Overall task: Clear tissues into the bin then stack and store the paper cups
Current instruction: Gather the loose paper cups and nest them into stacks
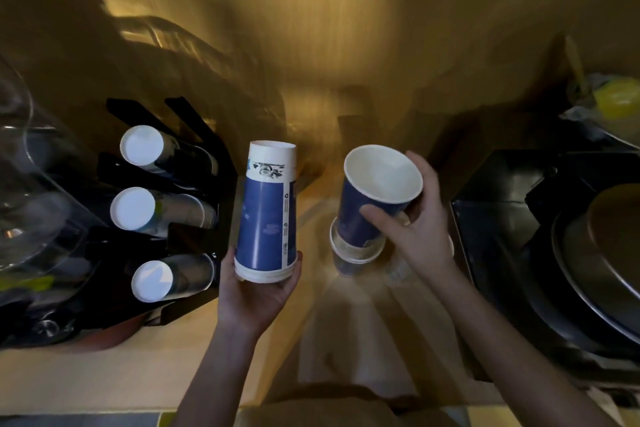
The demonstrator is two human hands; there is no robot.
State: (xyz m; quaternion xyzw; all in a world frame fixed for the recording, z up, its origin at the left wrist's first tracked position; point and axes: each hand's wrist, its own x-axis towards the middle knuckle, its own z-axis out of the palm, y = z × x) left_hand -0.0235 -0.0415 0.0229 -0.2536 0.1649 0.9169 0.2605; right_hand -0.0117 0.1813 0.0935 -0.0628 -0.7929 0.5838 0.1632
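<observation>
From the head camera, your left hand (258,291) cups the rims of an upside-down stack of blue paper cups (267,211), fingers wrapped round its lower end. Your right hand (412,222) grips a single blue cup (375,198) by its side, mouth tilted up toward you. Below it more cups (353,250) rest on the wooden counter (86,381). At the counter's left edge a black cup rack (166,215) holds three rows of cups.
</observation>
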